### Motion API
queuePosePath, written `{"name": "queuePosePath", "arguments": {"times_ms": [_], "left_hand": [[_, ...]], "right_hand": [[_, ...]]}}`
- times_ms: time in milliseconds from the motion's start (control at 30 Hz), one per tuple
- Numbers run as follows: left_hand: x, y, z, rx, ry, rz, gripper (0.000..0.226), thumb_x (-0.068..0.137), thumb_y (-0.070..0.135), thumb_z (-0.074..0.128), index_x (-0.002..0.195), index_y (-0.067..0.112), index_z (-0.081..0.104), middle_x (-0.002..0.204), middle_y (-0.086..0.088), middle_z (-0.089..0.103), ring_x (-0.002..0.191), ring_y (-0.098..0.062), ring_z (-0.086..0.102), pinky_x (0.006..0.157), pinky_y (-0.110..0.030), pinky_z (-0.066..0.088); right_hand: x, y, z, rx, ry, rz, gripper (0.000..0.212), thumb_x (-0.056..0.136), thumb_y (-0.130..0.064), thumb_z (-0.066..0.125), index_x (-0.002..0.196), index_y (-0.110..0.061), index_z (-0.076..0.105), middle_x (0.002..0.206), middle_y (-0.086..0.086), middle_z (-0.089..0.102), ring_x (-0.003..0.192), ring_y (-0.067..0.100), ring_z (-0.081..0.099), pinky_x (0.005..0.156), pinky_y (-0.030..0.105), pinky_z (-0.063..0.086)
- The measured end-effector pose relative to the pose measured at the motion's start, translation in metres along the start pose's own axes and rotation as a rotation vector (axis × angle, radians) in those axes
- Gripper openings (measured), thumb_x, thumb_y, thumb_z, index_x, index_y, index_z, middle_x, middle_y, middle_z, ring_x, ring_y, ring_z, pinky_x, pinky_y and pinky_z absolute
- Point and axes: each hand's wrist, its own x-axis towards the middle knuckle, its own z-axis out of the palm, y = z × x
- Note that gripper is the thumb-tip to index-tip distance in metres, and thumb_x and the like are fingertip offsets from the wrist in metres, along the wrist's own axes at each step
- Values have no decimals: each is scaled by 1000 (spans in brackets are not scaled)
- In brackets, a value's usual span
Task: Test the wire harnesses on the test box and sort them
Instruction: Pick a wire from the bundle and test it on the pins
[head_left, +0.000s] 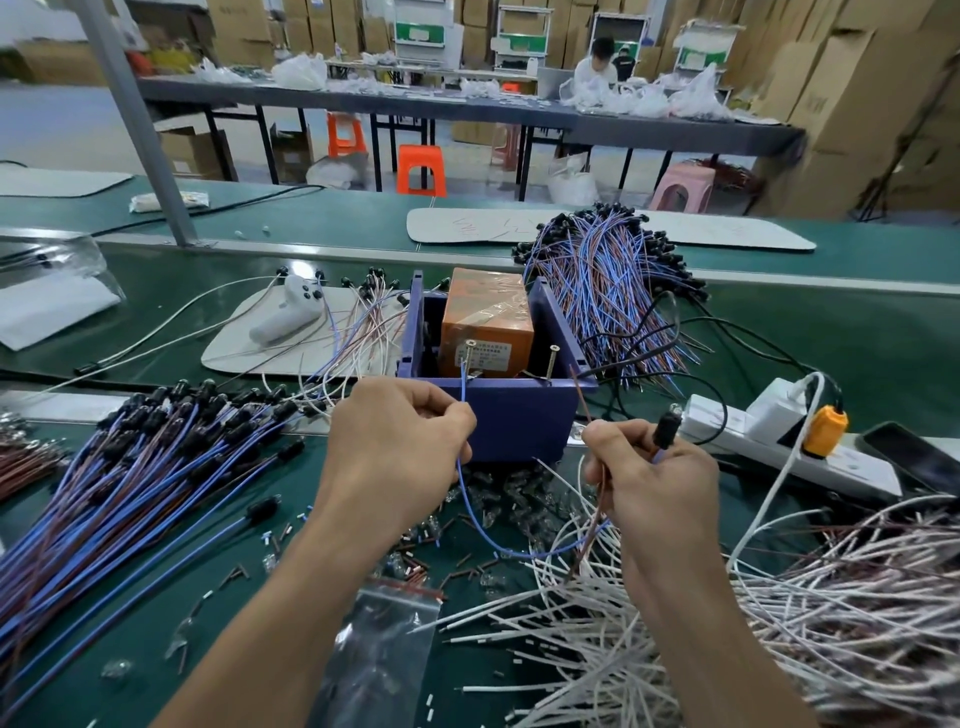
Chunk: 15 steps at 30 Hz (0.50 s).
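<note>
The left hand (400, 431) pinched the blue wire (464, 379) just under its tip, which was close to the left screw (469, 358) of the test box (519, 415) on the desk (156, 613). The right hand (649, 467) gripped the brown wire (582, 397) and the black socket (666, 428) of the same harness. I think each tip should press firmly on its own screw, and the brown one should go to the right screw (551, 364). The open box held an orange block (485, 317) wrapped in tape.

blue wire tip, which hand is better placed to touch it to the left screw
Left. The left hand pinches the thin blue wire, tip close to the left metal screw of the purple box; the right hand grips the thin brown wire farther right.
</note>
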Motion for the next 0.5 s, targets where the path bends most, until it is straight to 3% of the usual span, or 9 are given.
{"name": "queuePosePath", "arguments": {"times_ms": [500], "left_hand": [[3,-3,-2,-10,-39,11,31,91,23,69,66,42,75,57,7,72,43,-7,62,43,-16,44]], "right_hand": [[3,-3,9,-36,22,1,30,90,-11,73,63,-25,72,50,1,60,45,11,50,44,19,39]]}}
